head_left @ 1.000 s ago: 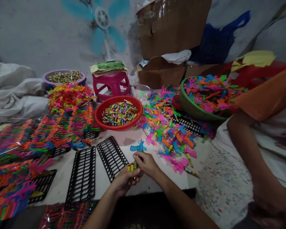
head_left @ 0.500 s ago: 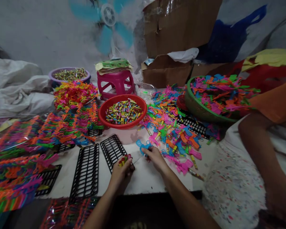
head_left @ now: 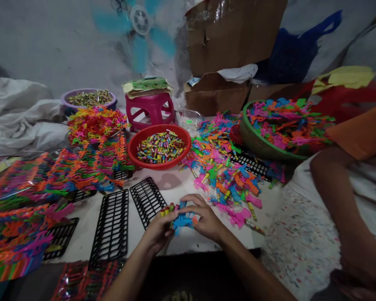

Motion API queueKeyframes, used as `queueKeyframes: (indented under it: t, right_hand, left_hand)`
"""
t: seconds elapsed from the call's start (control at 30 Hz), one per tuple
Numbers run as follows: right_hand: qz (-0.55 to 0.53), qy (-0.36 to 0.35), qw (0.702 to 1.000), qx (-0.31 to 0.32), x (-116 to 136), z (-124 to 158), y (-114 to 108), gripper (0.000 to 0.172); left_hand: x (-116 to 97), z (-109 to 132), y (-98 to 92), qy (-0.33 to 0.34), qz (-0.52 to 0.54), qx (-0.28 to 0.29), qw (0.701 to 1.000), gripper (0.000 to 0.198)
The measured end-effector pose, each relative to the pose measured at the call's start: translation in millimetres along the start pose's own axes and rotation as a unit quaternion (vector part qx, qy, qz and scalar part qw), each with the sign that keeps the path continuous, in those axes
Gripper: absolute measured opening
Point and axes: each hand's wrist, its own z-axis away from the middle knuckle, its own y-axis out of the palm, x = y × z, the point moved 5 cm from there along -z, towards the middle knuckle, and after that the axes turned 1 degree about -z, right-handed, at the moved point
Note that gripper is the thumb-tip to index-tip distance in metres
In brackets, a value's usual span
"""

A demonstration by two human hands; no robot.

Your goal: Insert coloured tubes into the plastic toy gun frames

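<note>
My left hand (head_left: 156, 232) is closed around several small yellow-and-red wrapped tubes (head_left: 166, 210), whose ends stick up past the thumb. Against it, my right hand (head_left: 207, 219) grips a blue plastic toy gun (head_left: 183, 221), and the toy touches the left fingertips. Fingers hide part of the toy. Just beyond the left hand lies a black slotted rack (head_left: 147, 196), with another black rack (head_left: 111, 225) to its left. A loose heap of bright toy guns (head_left: 235, 184), some with tubes attached, spreads to the right of my right hand.
A red basin (head_left: 132, 158) of wrapped tubes stands ahead. Filled racks of colourful toys (head_left: 81, 167) cover the left side. At right stands a green basin (head_left: 263, 144) of toy guns, beside a seated person's arm (head_left: 335, 200). A pink stool (head_left: 150, 106) and a fan (head_left: 141, 21) are behind.
My right hand has moved left and down, bringing the blue toy gun against my left hand. The left hand still holds the tubes. The view has shifted slightly.
</note>
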Motion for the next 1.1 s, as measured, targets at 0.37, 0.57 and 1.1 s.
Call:
queueKeyframes:
  t: [0.37,0.57,1.1]
  right_hand:
    - [-0.231,0.193,0.938,-0.172,-20.4,-3.2,17.5,0.029]
    - [-0.218,0.188,0.940,-0.185,-25.9,0.9,19.9,0.026]
    - [0.074,0.260,0.934,-0.233,-72.7,-5.6,-42.3,0.038]
  left_hand:
    - [-6.7,5.3,9.7,0.135,-0.147,-0.062,0.978,0.045]
    - [-3.9,4.2,10.0,0.105,-0.168,-0.045,0.979,0.046]
    - [20.1,-23.6,-1.3,0.193,-0.329,-0.070,0.922,0.045]
